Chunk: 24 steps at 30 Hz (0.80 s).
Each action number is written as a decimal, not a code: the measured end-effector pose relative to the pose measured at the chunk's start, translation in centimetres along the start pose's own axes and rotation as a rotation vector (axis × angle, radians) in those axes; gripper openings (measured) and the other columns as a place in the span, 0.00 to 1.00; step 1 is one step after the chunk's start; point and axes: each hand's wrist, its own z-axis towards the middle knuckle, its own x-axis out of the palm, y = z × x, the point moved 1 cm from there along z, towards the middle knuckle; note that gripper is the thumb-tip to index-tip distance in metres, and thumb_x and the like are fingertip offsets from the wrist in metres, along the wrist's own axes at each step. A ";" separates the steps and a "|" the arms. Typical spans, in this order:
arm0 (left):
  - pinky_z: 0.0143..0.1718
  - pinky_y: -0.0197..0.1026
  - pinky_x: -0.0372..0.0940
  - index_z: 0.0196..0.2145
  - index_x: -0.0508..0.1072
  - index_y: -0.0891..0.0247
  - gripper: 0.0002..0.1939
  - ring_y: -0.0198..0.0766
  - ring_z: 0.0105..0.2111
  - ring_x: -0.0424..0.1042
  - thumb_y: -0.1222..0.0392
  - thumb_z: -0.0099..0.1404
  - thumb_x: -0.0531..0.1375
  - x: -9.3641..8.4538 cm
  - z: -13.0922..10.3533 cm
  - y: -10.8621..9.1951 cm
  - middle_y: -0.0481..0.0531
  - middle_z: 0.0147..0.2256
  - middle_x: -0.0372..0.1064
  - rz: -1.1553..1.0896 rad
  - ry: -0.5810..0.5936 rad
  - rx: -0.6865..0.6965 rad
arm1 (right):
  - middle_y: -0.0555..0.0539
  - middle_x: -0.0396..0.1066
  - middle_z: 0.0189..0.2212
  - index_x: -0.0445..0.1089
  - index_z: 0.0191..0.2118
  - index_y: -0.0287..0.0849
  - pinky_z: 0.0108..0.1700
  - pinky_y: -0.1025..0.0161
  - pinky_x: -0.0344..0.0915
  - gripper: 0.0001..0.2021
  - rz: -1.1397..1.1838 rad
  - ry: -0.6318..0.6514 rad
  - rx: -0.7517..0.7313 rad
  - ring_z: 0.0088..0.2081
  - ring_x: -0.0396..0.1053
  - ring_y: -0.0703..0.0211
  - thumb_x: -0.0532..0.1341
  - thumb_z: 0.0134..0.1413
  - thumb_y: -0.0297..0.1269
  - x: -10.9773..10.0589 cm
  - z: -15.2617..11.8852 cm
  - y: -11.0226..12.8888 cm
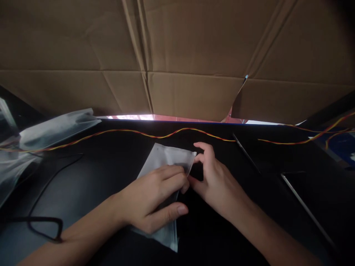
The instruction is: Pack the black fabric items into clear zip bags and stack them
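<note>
A frosted translucent bag point(163, 157) lies at a slant on the black table, front and centre. My left hand point(159, 195) rests across its middle, fingers curled over the right edge and the thumb apart from them; whether it pinches the bag is unclear. At the bag's upper right corner is my right hand point(209, 171), its fingers bent and spread, with the fingertips touching or very near the edge. Nothing shows in the gap between its thumb and fingers. What the bag contains cannot be made out.
Brown cardboard point(188, 96) stands behind the table. A twisted red and yellow wire point(122, 130) runs across the back. More frosted bags point(59, 127) lie at left, near a black cable point(46, 184). Thin dark flat objects with light edges point(307, 207) lie at right.
</note>
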 end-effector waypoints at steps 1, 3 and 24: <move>0.40 0.44 0.65 0.43 0.67 0.59 0.20 0.42 0.36 0.67 0.40 0.81 0.51 0.0 0.0 0.1 0.52 0.38 0.67 0.002 0.003 -0.018 | 0.43 0.77 0.50 0.53 0.69 0.47 0.54 0.46 0.70 0.38 -0.048 -0.020 -0.051 0.51 0.77 0.44 0.69 0.58 0.33 -0.9 -0.1 -0.1; 0.39 0.43 0.65 0.43 0.67 0.60 0.18 0.41 0.36 0.66 0.41 0.81 0.53 -0.1 0.0 0.3 0.52 0.39 0.67 -0.003 0.009 -0.051 | 0.43 0.75 0.53 0.63 0.63 0.48 0.58 0.47 0.70 0.28 -0.128 -0.046 -0.165 0.55 0.74 0.46 0.70 0.60 0.34 -2.9 -0.2 0.0; 0.68 0.67 0.61 0.68 0.70 0.56 0.34 0.62 0.66 0.67 0.35 0.73 0.64 -3.8 -1.2 1.6 0.63 0.66 0.68 0.134 0.057 -0.092 | 0.49 0.77 0.61 0.75 0.58 0.49 0.67 0.50 0.61 0.15 -0.197 0.402 -0.461 0.65 0.69 0.51 0.66 0.72 0.46 -0.4 -1.7 2.3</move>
